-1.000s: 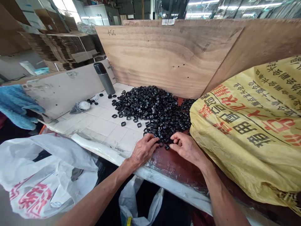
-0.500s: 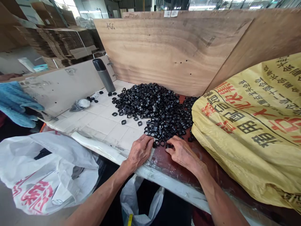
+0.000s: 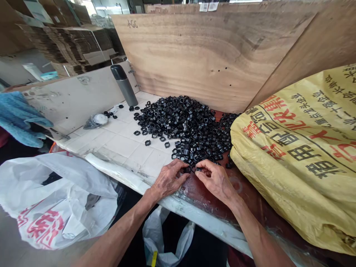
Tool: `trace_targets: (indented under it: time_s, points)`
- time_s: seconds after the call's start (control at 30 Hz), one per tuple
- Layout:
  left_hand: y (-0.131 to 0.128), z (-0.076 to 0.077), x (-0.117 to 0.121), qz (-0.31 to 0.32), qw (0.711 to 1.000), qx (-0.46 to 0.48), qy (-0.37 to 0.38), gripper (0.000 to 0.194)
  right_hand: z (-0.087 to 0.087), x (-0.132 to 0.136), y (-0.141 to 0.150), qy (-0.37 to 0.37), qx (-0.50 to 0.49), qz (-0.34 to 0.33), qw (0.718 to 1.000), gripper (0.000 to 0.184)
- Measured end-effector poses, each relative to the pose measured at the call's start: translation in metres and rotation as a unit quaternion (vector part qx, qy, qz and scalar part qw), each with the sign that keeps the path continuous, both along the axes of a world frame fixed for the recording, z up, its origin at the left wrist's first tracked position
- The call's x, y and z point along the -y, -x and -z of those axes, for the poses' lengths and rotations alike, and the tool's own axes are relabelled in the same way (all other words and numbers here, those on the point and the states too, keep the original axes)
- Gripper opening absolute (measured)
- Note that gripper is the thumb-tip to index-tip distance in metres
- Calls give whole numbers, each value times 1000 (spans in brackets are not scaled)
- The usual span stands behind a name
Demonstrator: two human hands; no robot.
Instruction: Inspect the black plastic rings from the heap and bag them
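A heap of small black plastic rings covers the middle of the tabletop, with several loose ones on its left side. At the near edge of the heap, my left hand has its thumb and index finger round a black ring. Close by on the right, my right hand pinches another black ring between thumb and fingers. The fingertips of the two hands are a short way apart, and another ring partly shows between them.
A yellow printed sack bulges over the right side. A grey bottle stands at the back left, near a small clear bag. Wooden boards wall the back. White plastic bags hang below the front edge.
My left thumb and index finger have spread from the closed hand and now surround a ring. My right hand has turned slightly, bringing its ring closer to the left hand. The view has shifted a little.
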State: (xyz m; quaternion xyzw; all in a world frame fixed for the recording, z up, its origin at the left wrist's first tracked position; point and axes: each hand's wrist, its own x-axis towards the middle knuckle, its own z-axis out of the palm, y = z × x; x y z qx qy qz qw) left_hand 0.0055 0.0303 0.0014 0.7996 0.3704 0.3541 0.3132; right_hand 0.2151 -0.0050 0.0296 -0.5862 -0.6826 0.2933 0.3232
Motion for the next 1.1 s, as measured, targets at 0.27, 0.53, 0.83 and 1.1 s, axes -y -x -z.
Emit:
trace_targets:
  time_s: [0.27,0.53,0.83,1.1]
  points:
    - [5,-14,0,71,882,314,343,27,-8,1,7,121,-265,28,956,25]
    - [8,-19,0,51,862,349,365,25,-8,4,14,72,-308,11,949,21]
    - [4,-23,3,28,870,313,379,24,-6,9,19,-48,-163,-4,986,17]
    - [4,-22,3,29,881,321,345,28,-8,9,20,-65,-148,-7,987,13]
